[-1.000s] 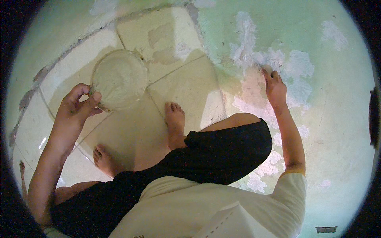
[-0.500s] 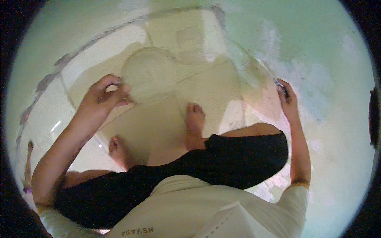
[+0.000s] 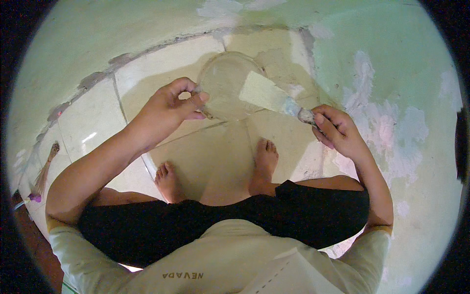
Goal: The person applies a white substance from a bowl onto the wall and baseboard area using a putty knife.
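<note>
A round see-through dish or lid (image 3: pixel 229 81) hangs over the floor tiles, and my left hand (image 3: pixel 178 103) pinches it at its left rim. Whether it is deep or flat I cannot tell. Below those fingertips a small dark piece shows, too unclear to name. My right hand (image 3: pixel 338 128) is closed around the stained handle of a putty knife (image 3: pixel 264 93). Its broad, pale blade points left and overlaps the right part of the round dish in view; touching or apart, I cannot tell.
Cream tiles (image 3: pixel 90 117) lie under my bare feet, with a rough grey seam (image 3: pixel 161 44) along the wall's foot. The green wall (image 3: pixel 391 29) on the right bears pale filler patches (image 3: pixel 387 127). A small broom (image 3: pixel 45 171) lies far left.
The putty knife has swung from the right wall leftward to the dish, its blade now in full view. My left hand and the dish sit farther right in the picture, as the view has shifted.
</note>
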`<state>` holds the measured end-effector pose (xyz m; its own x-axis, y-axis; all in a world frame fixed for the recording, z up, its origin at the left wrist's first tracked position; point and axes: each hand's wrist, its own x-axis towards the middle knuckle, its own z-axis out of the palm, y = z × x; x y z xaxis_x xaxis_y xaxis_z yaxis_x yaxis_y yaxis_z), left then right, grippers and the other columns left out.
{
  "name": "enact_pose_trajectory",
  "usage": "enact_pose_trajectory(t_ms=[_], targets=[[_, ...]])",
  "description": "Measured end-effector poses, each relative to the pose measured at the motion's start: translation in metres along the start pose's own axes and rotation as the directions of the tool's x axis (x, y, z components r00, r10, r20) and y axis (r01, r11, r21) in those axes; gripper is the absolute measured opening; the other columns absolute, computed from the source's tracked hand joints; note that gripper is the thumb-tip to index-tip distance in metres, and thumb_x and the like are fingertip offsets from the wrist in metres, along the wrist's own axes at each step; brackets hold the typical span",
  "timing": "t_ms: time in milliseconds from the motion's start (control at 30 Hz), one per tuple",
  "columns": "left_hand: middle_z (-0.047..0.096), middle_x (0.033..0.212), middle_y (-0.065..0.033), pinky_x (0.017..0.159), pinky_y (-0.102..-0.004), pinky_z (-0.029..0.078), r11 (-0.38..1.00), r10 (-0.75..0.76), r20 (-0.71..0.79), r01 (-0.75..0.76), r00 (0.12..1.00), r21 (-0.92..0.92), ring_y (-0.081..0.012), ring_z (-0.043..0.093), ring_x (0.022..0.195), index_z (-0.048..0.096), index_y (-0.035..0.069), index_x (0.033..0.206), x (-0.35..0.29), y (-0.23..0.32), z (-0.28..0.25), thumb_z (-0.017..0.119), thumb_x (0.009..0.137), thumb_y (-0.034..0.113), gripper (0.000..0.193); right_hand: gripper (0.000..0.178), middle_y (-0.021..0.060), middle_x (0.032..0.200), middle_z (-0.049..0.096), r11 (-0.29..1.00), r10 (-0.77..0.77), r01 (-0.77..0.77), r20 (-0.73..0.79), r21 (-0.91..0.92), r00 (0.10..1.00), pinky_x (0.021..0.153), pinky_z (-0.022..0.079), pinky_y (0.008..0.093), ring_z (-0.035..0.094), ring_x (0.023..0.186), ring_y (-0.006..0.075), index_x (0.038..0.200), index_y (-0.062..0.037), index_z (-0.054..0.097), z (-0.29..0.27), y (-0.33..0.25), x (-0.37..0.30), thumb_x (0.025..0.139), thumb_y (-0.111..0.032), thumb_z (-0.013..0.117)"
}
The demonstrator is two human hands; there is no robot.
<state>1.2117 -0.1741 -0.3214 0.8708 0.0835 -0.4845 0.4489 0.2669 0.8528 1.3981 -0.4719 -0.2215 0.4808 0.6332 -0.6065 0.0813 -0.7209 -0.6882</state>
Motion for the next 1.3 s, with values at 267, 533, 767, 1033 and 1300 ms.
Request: enact_pose_trajectory(t_ms=[267, 533, 767, 1033, 1300], targets=[[0.055, 0.1, -0.0038, 0.089, -0.03, 0.05, 0.999, -0.036, -0.049, 0.036, 0.998, -0.009, -0.0139, 0.057, 0.098, 0.053, 0.006, 0.103, -0.005, -0.002, -0.004, 0.06, 0.095, 0.025, 0.022, 0.024, -0.0023, 0.063, 0.051, 0.985, -0.011, -0.004, -0.088, -0.175, 0.996, 0.052, 0.037, 0.0245, 0.045, 0.056, 0.0065, 0.09, -0.0039, 0.06, 0.003, 0.006, 0.01, 0.098, -0.025, 0.052], [0.056, 0.098, -0.0021, 0.092, -0.0308, 0.05, 0.999, -0.047, 0.001, 0.047, 0.999, -0.014, -0.0144, 0.057, 0.098, 0.053, 0.006, 0.103, -0.004, -0.006, -0.009, 0.058, 0.096, 0.025, 0.021, 0.025, -0.003, 0.063, 0.05, 0.979, 0.097, -0.121, -0.151, -0.161, 0.984, 0.051, 0.036, 0.0246, 0.045, 0.055, 0.0071, 0.09, -0.0022, 0.061, -0.008, 0.01, -0.024, 0.098, -0.025, 0.053], [0.056, 0.098, -0.0023, 0.091, -0.0296, 0.05, 0.996, -0.01, -0.034, 0.013, 0.999, 0.085, -0.0138, 0.058, 0.095, 0.051, 0.006, 0.099, -0.005, 0.007, -0.008, 0.06, 0.095, 0.027, 0.023, 0.02, 0.0027, 0.063, 0.054, 0.947, -0.092, -0.019, -0.326, -0.32, 0.941, 0.049, 0.037, 0.0251, 0.049, 0.053, 0.0092, 0.099, -0.0029, 0.063, -0.022, -0.002, -0.048, 0.096, -0.021, 0.056], [0.057, 0.09, -0.0028, 0.083, -0.0283, 0.049, 0.992, 0.003, -0.017, -0.001, 1.0, 0.126, -0.0145, 0.062, 0.088, 0.051, 0.007, 0.097, -0.006, 0.005, -0.007, 0.062, 0.094, 0.026, 0.023, 0.028, 0.0082, 0.08, 0.057, 0.456, -0.593, 0.269, -0.064, -0.849, 0.802, 0.054, 0.048, 0.0358, 0.058, 0.065, 0.0259, 0.111, -0.0164, 0.067, 0.004, -0.039, -0.008, 0.083, -0.015, 0.067], [0.059, 0.091, -0.0032, 0.084, -0.028, 0.05, 0.981, 0.017, -0.045, -0.008, 0.999, 0.192, -0.0148, 0.063, 0.088, 0.049, 0.006, 0.096, -0.007, 0.005, -0.01, 0.062, 0.094, 0.025, 0.023, 0.034, 0.0073, 0.084, 0.055, 0.354, -0.61, 0.234, -0.034, -0.906, 0.791, 0.054, 0.048, 0.0352, 0.058, 0.07, 0.0245, 0.112, -0.0197, 0.067, 0.006, -0.03, -0.008, 0.079, -0.012, 0.07]])
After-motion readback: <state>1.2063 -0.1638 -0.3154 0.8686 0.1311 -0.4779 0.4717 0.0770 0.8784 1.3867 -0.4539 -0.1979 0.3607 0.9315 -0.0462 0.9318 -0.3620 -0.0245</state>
